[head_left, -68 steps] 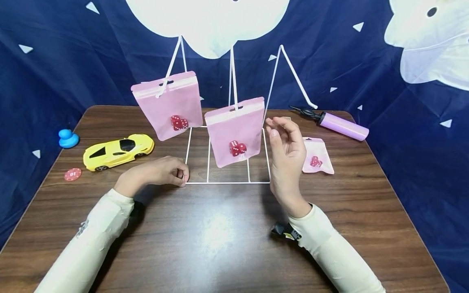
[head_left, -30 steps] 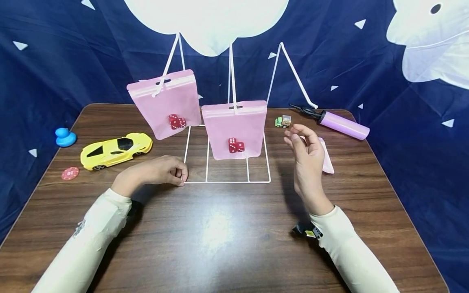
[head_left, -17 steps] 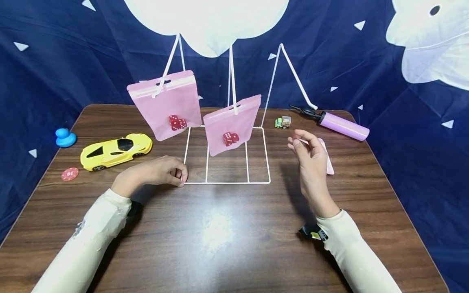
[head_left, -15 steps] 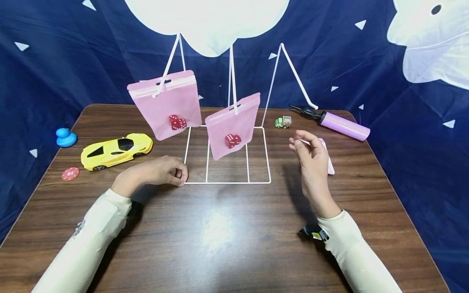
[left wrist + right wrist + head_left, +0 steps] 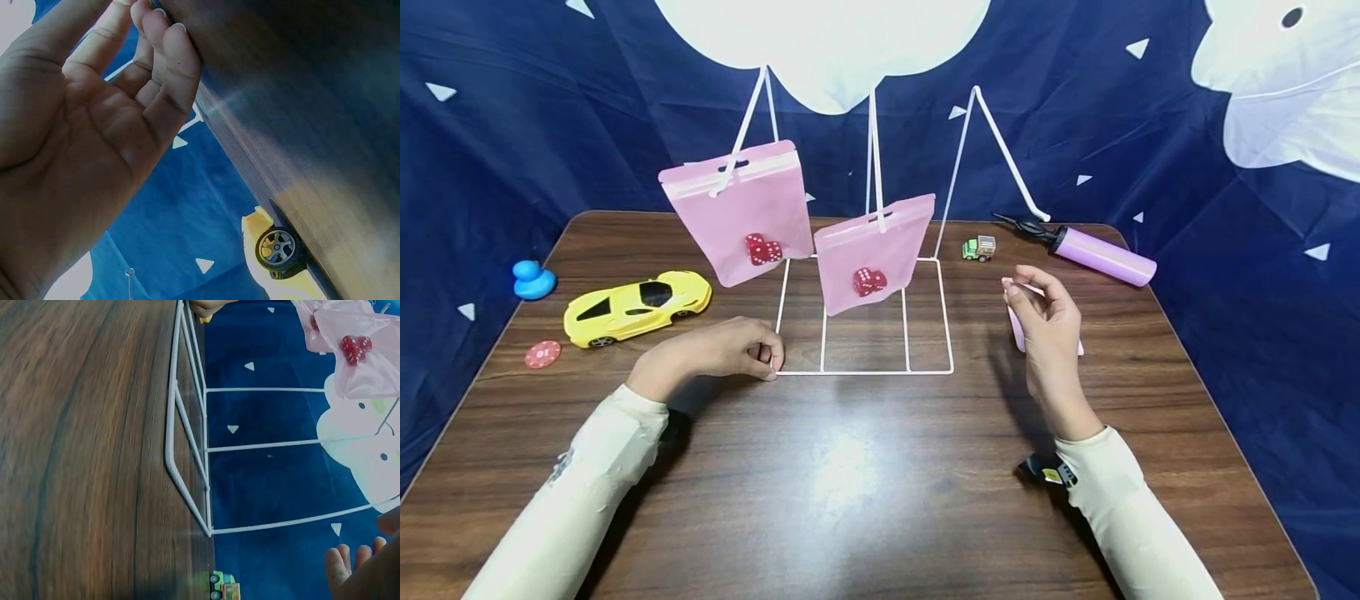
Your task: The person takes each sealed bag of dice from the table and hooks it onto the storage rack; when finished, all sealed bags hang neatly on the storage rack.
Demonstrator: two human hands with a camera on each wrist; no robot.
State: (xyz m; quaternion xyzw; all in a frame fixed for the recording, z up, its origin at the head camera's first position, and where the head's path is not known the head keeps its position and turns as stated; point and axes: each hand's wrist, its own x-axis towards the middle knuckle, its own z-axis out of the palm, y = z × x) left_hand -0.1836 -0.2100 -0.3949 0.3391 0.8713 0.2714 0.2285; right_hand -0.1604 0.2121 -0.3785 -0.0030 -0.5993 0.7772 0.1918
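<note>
My left hand (image 5: 715, 358) pinches the front left corner of a white wire rack (image 5: 865, 372) on the table. Two pink zip pouches hang on the rack's hooks: one on the left (image 5: 741, 217), another in the middle (image 5: 865, 254). Red dice show through both. The third hook (image 5: 1011, 158) bears nothing. At the right, thumb and forefinger of my right hand (image 5: 1052, 350) pinch the top of another pink pouch (image 5: 1018, 337), mostly hidden behind the hand. The right wrist view shows that hand's fingertips (image 5: 362, 553) but not this pouch.
To the left lie a yellow toy car (image 5: 636, 308), a blue toy duck (image 5: 533, 280) and a red poker chip (image 5: 542, 354). Behind my right hand are a small green toy truck (image 5: 978, 247) and a purple hand pump (image 5: 1101, 256). A blue cloth (image 5: 1075, 108) hangs behind the table.
My right hand has moved from beside the middle pouch rightward to the pouch on the table; that pouch's top has shifted left. The middle pouch has swung on its hook. My left hand stays put.
</note>
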